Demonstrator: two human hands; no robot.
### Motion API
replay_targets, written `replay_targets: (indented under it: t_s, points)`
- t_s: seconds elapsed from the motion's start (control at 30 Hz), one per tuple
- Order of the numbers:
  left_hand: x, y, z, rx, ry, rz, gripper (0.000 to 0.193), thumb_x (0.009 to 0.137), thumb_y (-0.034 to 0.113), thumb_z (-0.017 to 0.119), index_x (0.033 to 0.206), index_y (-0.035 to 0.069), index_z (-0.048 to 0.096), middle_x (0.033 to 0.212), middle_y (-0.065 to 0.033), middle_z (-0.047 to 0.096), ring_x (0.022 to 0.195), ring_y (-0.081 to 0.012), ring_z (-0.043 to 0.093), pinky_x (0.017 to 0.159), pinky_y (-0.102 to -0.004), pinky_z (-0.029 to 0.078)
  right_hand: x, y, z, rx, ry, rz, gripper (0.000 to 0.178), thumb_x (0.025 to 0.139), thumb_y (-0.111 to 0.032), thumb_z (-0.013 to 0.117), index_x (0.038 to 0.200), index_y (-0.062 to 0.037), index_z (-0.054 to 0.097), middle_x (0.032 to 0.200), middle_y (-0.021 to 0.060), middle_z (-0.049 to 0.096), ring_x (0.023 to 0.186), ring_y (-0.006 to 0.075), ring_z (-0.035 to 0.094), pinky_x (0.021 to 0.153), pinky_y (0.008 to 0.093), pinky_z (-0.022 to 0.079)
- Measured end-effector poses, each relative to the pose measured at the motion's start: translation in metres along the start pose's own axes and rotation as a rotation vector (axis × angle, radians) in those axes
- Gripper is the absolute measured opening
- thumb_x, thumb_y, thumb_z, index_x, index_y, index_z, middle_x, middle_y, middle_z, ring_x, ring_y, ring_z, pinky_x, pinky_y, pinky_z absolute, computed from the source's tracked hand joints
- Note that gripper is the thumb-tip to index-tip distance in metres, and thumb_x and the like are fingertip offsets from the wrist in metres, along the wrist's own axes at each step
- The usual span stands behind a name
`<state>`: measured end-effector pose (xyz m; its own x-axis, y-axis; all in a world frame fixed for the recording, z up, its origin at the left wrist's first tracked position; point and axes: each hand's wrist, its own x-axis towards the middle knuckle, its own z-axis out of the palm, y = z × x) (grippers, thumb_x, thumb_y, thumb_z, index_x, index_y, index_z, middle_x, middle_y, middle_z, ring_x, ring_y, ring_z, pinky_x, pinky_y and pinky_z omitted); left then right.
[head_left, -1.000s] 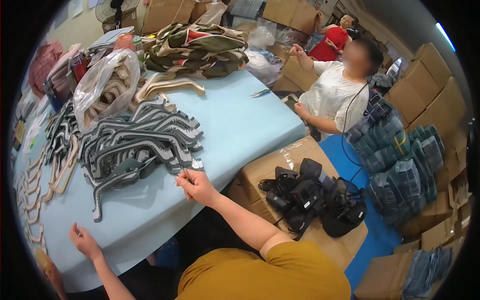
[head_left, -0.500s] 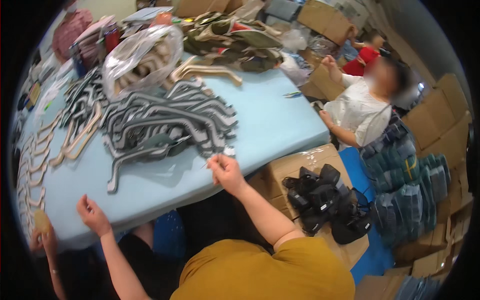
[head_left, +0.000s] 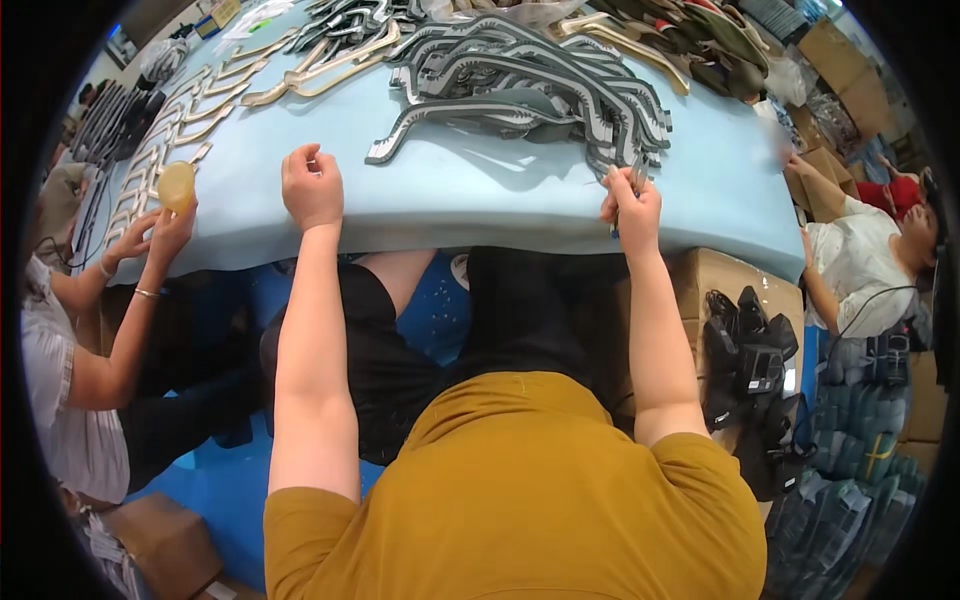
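Note:
My left hand (head_left: 312, 185) rests as a loose fist on the light blue table (head_left: 470, 200), with nothing visible in it. At the table's near edge my right hand (head_left: 632, 208) is closed around a small thin metal tool (head_left: 632, 176). Its tip touches the near end of a pile of grey curved strap pieces (head_left: 530, 80). The pile spreads across the table's far middle. My forearms reach up from my yellow shirt.
Beige curved pieces (head_left: 320, 62) lie at the far left. A person at the left holds a round yellowish disc (head_left: 177, 185). Another person in white (head_left: 860, 270) sits at the right. A cardboard box of black devices (head_left: 750, 350) stands by my right elbow.
The view has swung so the table lies straight ahead. My left hand has come up onto the table top. My right hand stays at the edge of the grey pile.

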<state>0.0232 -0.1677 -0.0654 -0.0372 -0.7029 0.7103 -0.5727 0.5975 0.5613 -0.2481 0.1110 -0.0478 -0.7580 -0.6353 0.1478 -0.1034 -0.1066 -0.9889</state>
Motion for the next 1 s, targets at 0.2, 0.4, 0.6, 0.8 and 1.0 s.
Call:
replay_targets:
  t_s: [0.2, 0.4, 0.6, 0.8, 1.0]
  points:
    - [0.0, -0.024, 0.001, 0.073, 0.007, -0.074, 0.013, 0.078, 0.014, 0.056, 0.084, 0.005, 0.061, 0.078, -0.0129, 0.06, 0.07, -0.0277, 0.059, 0.066, -0.0376, 0.048, -0.01, -0.003, 0.008, -0.09, 0.028, -0.082, 0.023, 0.087, -0.023, 0.056, 0.079, -0.002, 0.059, 0.051, 0.0002, 0.049, 0.041, 0.007, 0.043, 0.039, 0.0219, 0.031]
    - [-0.014, 0.002, -0.005, 0.126, 0.03, -0.131, 0.009, 0.074, 0.012, 0.055, 0.082, 0.009, 0.059, 0.082, -0.0099, 0.059, 0.072, -0.0287, 0.059, 0.062, -0.0399, 0.048, -0.023, 0.004, -0.009, 0.003, 0.001, -0.114, 0.023, 0.09, -0.022, 0.052, 0.073, -0.0062, 0.052, 0.048, -0.0016, 0.044, 0.039, 0.0076, 0.043, 0.038, 0.0209, 0.031]
    - [-0.009, 0.022, -0.012, 0.196, -0.049, -0.344, 0.013, 0.076, 0.017, 0.053, 0.086, 0.011, 0.06, 0.09, -0.0084, 0.059, 0.078, -0.0287, 0.06, 0.068, -0.04, 0.049, -0.021, 0.009, -0.012, 0.053, -0.02, -0.119, 0.02, 0.09, -0.017, 0.051, 0.076, -0.0034, 0.051, 0.047, 0.0, 0.045, 0.039, 0.0078, 0.043, 0.039, 0.0207, 0.033]
    - [-0.007, 0.021, 0.015, 0.118, -0.002, -0.388, 0.016, 0.077, 0.017, 0.051, 0.089, 0.009, 0.059, 0.097, -0.0113, 0.058, 0.083, -0.0307, 0.059, 0.071, -0.0415, 0.048, -0.012, 0.013, -0.018, -0.036, 0.005, -0.14, 0.02, 0.091, -0.017, 0.05, 0.078, -0.0029, 0.054, 0.05, -0.0002, 0.046, 0.041, 0.0067, 0.043, 0.04, 0.0201, 0.032]
    - [0.002, 0.046, 0.023, -0.101, 0.232, -0.501, 0.026, 0.077, 0.01, 0.052, 0.101, 0.002, 0.054, 0.098, -0.0143, 0.053, 0.084, -0.0279, 0.055, 0.075, -0.037, 0.046, -0.012, 0.005, -0.012, 0.184, -0.094, -0.034, 0.023, 0.093, -0.022, 0.047, 0.082, -0.0037, 0.055, 0.056, -0.0009, 0.047, 0.047, 0.0067, 0.046, 0.045, 0.0202, 0.035]
